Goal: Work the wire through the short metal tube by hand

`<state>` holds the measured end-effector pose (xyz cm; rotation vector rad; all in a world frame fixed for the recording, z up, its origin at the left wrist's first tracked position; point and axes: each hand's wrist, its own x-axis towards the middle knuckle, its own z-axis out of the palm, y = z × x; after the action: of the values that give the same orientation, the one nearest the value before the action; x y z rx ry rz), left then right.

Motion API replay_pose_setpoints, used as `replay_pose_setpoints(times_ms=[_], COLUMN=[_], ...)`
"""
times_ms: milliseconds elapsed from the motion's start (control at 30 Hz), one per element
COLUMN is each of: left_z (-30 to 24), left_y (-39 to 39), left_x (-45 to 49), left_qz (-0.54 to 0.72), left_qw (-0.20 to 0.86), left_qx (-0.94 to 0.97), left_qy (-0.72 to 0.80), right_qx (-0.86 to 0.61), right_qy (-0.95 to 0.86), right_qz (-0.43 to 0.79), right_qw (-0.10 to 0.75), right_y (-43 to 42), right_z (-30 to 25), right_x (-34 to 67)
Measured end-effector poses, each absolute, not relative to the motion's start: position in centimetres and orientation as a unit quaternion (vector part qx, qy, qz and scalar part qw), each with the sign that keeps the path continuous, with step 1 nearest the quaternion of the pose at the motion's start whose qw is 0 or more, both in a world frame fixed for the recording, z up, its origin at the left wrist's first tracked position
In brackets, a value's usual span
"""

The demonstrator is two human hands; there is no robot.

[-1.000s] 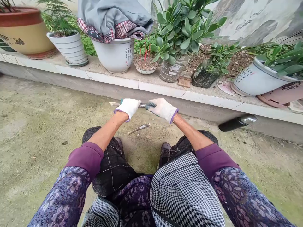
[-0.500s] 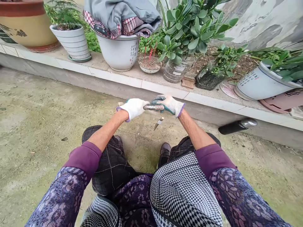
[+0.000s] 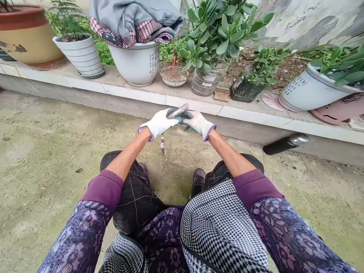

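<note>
Gripping the stick (image 3: 179, 110), the left hand (image 3: 159, 122) is wrapped round it before the ledge (image 3: 136, 93), one end slanting up rightward. The right hand (image 3: 198, 122) is beside it, fingers bent; whether it grips too, I cannot tell. A banded piece (image 3: 162, 145) shows below.

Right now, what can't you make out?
Head view:
Part of the stick: hidden by the left hand.
Whether anything holds the smaller stick: too small to tell.
Inside of the white pot: covered by cloth.
Its writing: too small.
Yellow pot: cut off by left edge.
</note>
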<state>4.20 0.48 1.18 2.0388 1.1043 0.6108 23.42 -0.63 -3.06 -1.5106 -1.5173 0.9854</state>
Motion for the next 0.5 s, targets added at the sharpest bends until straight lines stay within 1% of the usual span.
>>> replay_pose_setpoints(times_ms=[133,200,300,400,433,500], left_z=[3.2,4.2,5.9,7.4,7.8,8.3], left_y=[-0.9,-1.6,-2.7,-3.4,-3.5,-3.3], left_x=[4.9,5.3,5.6,5.7,5.7,5.6], left_qz=[0.244,0.255,0.278,0.313,0.329,0.375], left_qw=[0.470,0.501,0.537,0.564,0.571,0.577], left_qx=[0.729,0.709,0.683,0.658,0.650,0.632], left_qy=[0.433,0.425,0.410,0.387,0.378,0.358], right_qx=[-0.568,-0.575,-0.571,-0.554,-0.552,-0.553], right_qy=[-0.604,-0.618,-0.675,-0.732,-0.741,-0.736], right_qz=[0.415,0.409,0.378,0.351,0.350,0.373], right_qw=[0.374,0.346,0.275,0.186,0.152,0.119], right_y=[-1.0,-1.1,-0.9,-1.2,-1.5,-2.5], right_z=[-3.4,-3.9,-5.1,-6.8,-7.4,-8.5], right_x=[22.1,21.2,19.9,19.1,19.1,19.1])
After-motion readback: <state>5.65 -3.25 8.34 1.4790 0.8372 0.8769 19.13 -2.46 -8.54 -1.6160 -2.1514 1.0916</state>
